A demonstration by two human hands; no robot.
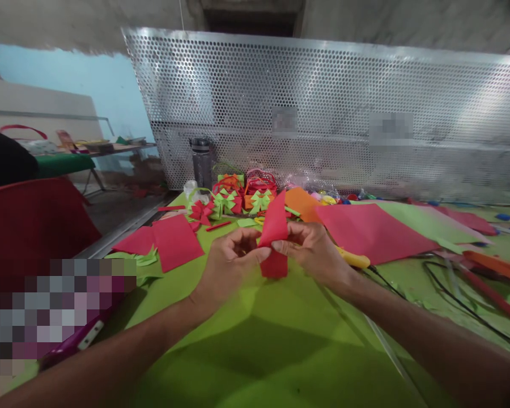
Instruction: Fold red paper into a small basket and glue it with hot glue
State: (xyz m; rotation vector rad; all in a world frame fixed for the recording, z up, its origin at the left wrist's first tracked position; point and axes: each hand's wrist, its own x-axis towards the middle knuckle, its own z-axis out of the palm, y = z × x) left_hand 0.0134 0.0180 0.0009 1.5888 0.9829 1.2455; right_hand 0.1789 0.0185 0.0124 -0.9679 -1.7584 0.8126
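Note:
A red strip of paper or foam sheet (275,218) stands upright between my two hands, bent at its middle, above the green tabletop (255,351). My left hand (238,249) pinches its left edge between thumb and fingers. From the other side my right hand (308,243) grips it, with the thumb pressed on its front. Behind my right wrist lies a yellow-handled tool (353,258) with a black cord. Red sheets (176,241) lie left of my hands, and a larger red sheet (374,229) lies to the right.
Small handmade baskets with green bows (261,199) stand at the back beside a dark bottle (201,164). An orange sheet (301,204) lies near them. A perforated metal panel (331,90) rises behind. Black cable (463,297) and red strips (497,294) lie at right; a red chair (34,221) is at left.

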